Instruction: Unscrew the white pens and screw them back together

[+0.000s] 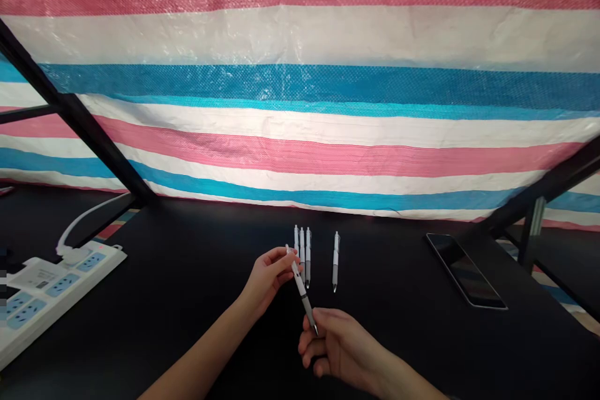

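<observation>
A white and grey pen (300, 285) slants between my two hands, its metal tip pointing down to the right. My left hand (269, 278) pinches its upper end. Near the tip, the thumb and fingers of my right hand (335, 340) grip the grey part, with the other fingers curled. Just beyond, three similar pens (308, 256) lie side by side on the black table (389, 337), partly covered by my left hand. Another white and grey pen (335, 261) lies apart, to their right.
A phone (466, 270) lies on the right of the table. At the left is a white power strip (60, 294) with a plug and cable. Striped sheeting (300, 156) hangs behind, with black frame bars (94, 137) at both sides.
</observation>
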